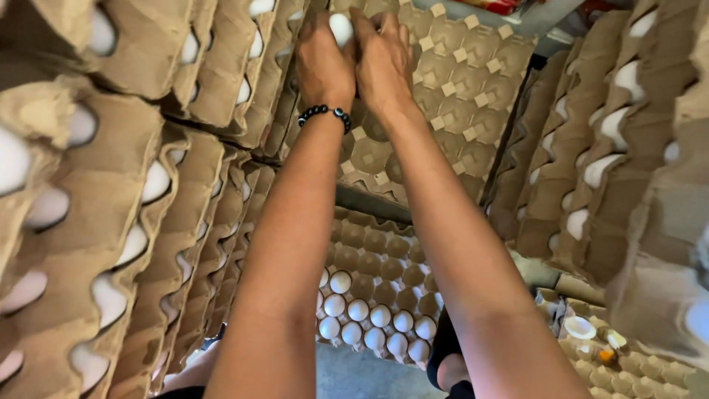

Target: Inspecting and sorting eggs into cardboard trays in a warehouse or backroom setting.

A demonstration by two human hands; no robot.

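Both arms reach far forward over a brown cardboard egg tray [458, 89] with empty cups. My left hand [323, 68], with a black bead bracelet on the wrist, and my right hand [382, 63] are pressed together at the tray's far edge. Between their fingers is a white egg [340, 28]; both hands touch it. Below my arms lies a second tray [377, 251], and several white eggs [373, 321] fill its near rows.
Tall stacks of egg-filled cardboard trays stand at the left [118, 222] and at the right [613, 148]. At the lower right a tray [628, 362] holds a broken egg with yolk. My foot in a dark sandal [450, 362] stands on the grey floor.
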